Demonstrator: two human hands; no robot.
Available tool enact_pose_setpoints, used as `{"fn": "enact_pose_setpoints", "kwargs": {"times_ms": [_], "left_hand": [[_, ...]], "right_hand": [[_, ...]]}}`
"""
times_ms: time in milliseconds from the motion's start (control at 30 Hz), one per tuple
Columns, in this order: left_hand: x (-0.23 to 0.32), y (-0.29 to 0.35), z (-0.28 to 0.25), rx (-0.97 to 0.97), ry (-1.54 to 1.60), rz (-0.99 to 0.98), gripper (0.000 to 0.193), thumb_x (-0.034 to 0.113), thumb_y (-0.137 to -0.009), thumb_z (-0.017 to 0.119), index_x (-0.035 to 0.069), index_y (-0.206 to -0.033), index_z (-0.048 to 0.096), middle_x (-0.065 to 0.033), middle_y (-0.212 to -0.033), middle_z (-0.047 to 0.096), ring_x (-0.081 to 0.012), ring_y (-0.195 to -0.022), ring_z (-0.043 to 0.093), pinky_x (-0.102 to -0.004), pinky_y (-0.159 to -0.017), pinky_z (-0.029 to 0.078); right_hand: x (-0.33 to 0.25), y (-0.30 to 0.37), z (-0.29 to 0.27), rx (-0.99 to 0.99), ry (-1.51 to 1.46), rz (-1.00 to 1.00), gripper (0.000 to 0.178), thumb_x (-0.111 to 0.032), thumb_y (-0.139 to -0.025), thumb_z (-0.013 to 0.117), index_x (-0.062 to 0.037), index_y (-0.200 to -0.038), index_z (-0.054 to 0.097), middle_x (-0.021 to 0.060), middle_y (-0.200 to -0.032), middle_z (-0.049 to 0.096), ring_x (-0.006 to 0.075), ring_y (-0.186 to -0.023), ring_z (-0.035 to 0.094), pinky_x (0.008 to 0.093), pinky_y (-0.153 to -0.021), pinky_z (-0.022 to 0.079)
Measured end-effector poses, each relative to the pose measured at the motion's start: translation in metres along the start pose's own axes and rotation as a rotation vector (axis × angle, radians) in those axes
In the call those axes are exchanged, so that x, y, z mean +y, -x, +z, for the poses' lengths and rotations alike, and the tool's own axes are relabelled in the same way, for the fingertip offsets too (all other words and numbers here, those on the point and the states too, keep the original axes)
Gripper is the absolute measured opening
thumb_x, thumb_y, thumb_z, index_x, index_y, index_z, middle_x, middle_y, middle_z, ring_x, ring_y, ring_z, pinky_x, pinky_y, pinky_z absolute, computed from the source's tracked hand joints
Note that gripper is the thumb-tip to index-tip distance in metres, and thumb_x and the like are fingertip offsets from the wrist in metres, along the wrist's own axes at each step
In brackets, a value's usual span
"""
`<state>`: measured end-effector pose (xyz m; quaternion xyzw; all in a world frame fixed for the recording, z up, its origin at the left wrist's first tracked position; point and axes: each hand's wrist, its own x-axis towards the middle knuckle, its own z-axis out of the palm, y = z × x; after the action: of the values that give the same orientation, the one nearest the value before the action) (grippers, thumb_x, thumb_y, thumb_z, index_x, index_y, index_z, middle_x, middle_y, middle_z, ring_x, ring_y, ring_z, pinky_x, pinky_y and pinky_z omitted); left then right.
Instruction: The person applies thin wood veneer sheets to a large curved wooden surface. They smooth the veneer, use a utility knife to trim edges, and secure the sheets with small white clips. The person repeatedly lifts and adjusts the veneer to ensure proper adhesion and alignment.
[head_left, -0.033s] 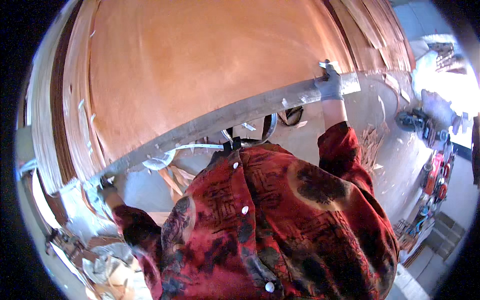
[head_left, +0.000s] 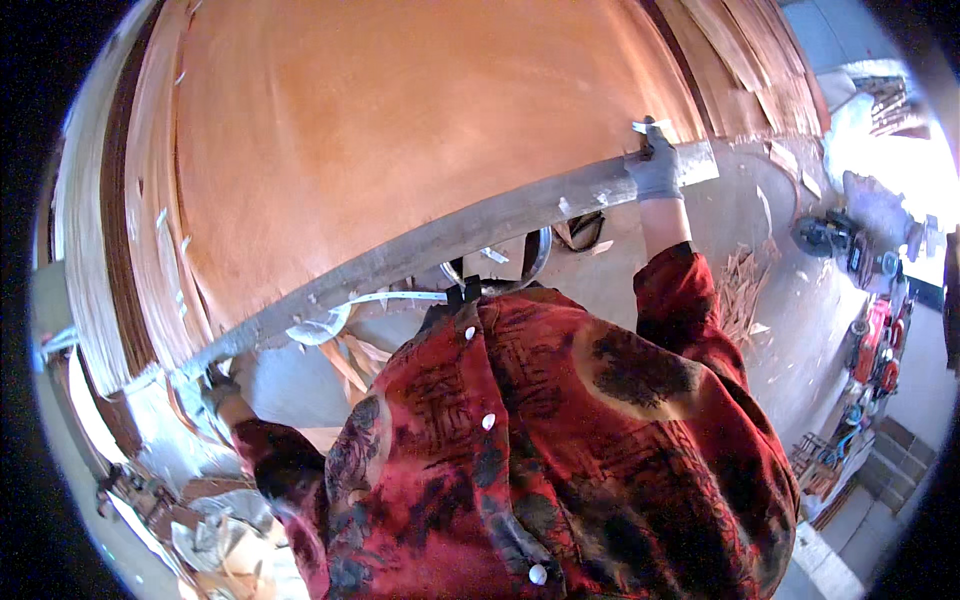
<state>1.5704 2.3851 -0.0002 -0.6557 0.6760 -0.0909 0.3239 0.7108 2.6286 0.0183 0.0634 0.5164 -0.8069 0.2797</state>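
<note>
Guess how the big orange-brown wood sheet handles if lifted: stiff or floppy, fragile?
Probably floppy: the sheet is broad and the ragged strips at right look thin, though its own thickness is unclear. It may split lengthwise, as those strips have long torn edges. Its smooth-looking face might slide easily.

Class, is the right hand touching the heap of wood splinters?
Apart. The head view shows grey floor between the right hand and the splinter heap.
</note>
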Motion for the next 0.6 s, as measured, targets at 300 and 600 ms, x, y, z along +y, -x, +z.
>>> {"fn": "enact_pose_setpoints", "kwargs": {"times_ms": [300,600], "left_hand": [[0.075,0.073,-0.010,0.011,-0.207,-0.009,0.049,0.026,-0.091,0.034,0.005,-0.135,0.029,-0.0064,-0.138,0.031,-0.0251,-0.119,0.040,-0.0455,-0.095,0.034],[0.144,0.095,-0.063,0.264,1.835,-0.381,0.047,0.041,-0.089,0.042,0.003,-0.117,0.051,-0.0152,-0.106,0.056,-0.0265,-0.084,0.056,-0.0420,-0.071,0.048]], "right_hand": [[0.018,0.005,0.021,0.191,-0.171,0.092,0.020,-0.023,-0.086,0.061,-0.0096,-0.099,0.066,-0.0035,-0.080,0.058,0.0112,-0.071,0.050,0.0281,-0.062,0.042],[0.008,0.028,0.029,0.155,-0.211,0.219,0.018,-0.022,-0.087,0.058,-0.0096,-0.096,0.068,-0.0028,-0.081,0.060,0.0084,-0.063,0.046,0.0222,-0.054,0.037]]}}
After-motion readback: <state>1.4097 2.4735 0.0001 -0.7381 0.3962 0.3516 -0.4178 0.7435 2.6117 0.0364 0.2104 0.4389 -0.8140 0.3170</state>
